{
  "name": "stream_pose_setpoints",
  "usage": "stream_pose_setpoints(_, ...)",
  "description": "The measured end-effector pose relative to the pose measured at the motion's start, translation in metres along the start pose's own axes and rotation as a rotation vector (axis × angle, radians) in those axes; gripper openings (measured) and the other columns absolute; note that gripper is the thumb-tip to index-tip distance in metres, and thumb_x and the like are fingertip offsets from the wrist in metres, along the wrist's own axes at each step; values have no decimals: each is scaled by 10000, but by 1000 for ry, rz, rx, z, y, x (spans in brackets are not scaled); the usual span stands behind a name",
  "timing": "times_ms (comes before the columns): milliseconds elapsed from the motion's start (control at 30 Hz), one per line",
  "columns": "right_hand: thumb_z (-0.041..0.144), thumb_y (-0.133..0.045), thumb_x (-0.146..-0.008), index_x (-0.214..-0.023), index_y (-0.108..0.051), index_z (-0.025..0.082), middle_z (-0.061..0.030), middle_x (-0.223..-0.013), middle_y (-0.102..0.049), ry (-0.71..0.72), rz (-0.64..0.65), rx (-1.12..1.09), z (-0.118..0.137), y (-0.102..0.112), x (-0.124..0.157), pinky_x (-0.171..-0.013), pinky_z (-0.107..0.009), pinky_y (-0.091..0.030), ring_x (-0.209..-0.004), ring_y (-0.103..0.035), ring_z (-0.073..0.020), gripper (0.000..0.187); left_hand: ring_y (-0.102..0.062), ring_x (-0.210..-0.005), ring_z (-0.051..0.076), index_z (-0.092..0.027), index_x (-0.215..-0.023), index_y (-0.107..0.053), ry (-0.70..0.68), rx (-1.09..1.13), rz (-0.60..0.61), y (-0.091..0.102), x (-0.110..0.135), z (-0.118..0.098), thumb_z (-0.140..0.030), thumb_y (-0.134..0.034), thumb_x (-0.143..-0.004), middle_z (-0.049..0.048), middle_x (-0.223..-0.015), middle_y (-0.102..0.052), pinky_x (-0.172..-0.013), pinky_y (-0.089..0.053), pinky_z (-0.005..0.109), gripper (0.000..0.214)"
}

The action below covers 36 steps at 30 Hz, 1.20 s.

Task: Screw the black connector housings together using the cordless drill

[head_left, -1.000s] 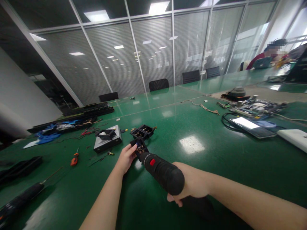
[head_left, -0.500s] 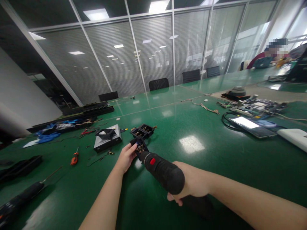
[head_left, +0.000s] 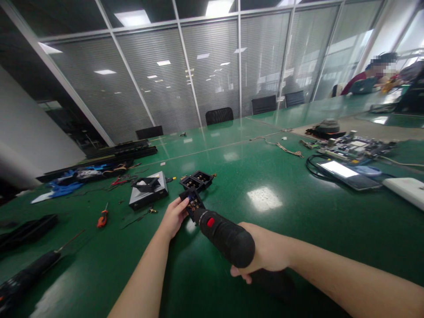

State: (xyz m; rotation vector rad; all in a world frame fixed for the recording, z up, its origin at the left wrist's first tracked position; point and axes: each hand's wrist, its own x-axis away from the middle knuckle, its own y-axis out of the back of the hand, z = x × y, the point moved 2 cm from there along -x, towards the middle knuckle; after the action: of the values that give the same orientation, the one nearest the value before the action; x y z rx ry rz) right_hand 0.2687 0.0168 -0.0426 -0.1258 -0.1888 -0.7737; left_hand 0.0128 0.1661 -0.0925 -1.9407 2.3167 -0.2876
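My right hand (head_left: 258, 247) is wrapped round the grip of a black cordless drill (head_left: 225, 236) with a red button on top. The drill's nose points into a small black housing (head_left: 191, 199) with metal parts inside; the bit itself is hidden by the drill body. My left hand (head_left: 175, 216) grips that housing by its left side, with the thumb on its rim. Just behind it lies a pair of similar black housings (head_left: 197, 180), joined side by side, with brass-coloured parts inside.
Left of my hands sit a grey box (head_left: 149, 192) with a black bracket on it, an orange screwdriver (head_left: 103, 217) and a second power tool (head_left: 29, 276). On the right lie a phone-like device (head_left: 347, 174), circuit boards (head_left: 359, 146) and a white case (head_left: 406, 192). A person (head_left: 364, 77) sits far right.
Almost nothing differs. Both hands, the drill and the housing keep their places.
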Motion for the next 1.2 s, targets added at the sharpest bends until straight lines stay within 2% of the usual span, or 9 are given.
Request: stream_pose_setpoints(1200, 323, -900, -663, -716, -647, 149, -18, -661, -687, 10, 6, -26, 1, 0, 0, -538, -245, -540, -552, -651, -139, 312, -724, -813, 227, -150, -1011, -799, 2, -1, -2, -2, 3, -2, -437, -962, -706, 86, -913, -797, -787, -542, 330, 449)
